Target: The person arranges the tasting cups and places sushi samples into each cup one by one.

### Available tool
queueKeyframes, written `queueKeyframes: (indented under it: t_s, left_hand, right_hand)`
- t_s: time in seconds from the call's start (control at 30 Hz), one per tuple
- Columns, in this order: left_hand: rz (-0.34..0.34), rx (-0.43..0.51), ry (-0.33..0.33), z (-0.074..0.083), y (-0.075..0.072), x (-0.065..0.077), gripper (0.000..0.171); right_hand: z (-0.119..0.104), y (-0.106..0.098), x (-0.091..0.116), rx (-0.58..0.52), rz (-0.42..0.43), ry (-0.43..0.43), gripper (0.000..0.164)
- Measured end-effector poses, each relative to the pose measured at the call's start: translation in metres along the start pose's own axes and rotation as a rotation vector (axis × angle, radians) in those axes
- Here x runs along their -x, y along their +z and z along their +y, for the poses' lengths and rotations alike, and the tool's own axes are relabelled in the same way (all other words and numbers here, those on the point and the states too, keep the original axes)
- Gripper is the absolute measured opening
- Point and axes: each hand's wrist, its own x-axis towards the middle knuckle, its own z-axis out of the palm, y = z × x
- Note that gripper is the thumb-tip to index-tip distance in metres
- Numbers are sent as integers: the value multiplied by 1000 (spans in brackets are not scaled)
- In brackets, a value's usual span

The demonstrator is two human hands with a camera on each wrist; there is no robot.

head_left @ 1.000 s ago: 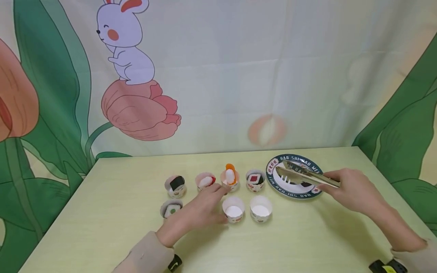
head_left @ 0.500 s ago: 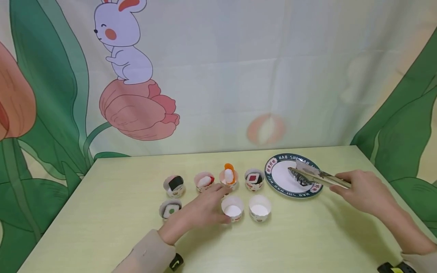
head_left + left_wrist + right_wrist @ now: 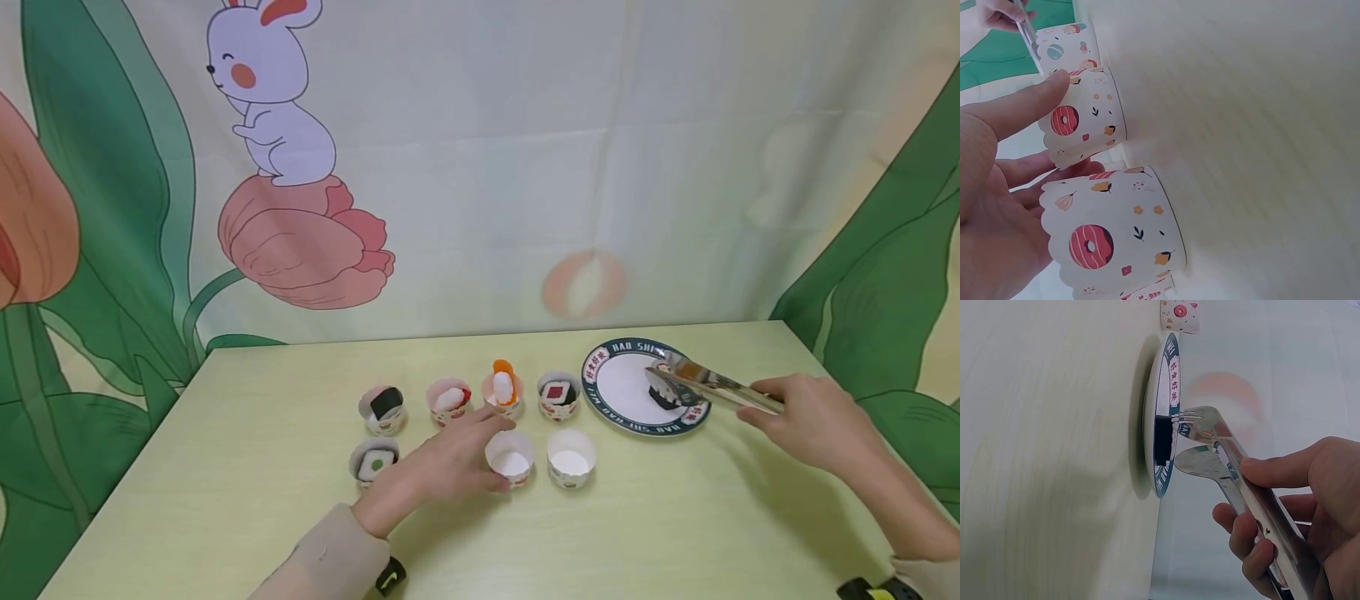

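My left hand (image 3: 450, 467) holds a white paper baking cup (image 3: 512, 463) with its thumb and fingers around the side. The left wrist view shows the thumb across that cup's donut-printed wall (image 3: 1085, 115). My right hand (image 3: 813, 421) grips metal tongs (image 3: 731, 392) by their arms. The spread ends of the tongs are at a black-sided sushi piece (image 3: 1163, 440) on a round white plate (image 3: 618, 392) with a dark blue lettered rim. In the head view the tongs partly cover this piece.
Another unfilled paper cup (image 3: 572, 460) stands right of the held one. Behind are cups with sushi pieces: black-wrapped (image 3: 386, 404), red-and-white (image 3: 450, 400), orange-topped (image 3: 504, 387) and red-centred (image 3: 558, 396). A green-dotted piece (image 3: 377, 462) sits in a cup at left.
My right hand and the tongs have drawn back to the right, their ends moving from across the plate to the sushi piece at its right side. The left hand stays at its cup.
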Motion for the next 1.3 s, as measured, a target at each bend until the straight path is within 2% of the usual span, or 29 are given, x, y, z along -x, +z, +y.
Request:
queueKeyframes:
  t_s: [0.53,0.8,1.3]
  left_hand:
    - [-13,-16,-4,1,0,-4,66]
    - [-16,-9,2,1,0,-5,63]
    - [-22,13,-30,1,0,-6,63]
  right_hand:
    - [1,-2,4,32,-56,52,53]
    - [3,0,4,27,-64,13,49]
    - [0,-1,5,34,-51,-28,42]
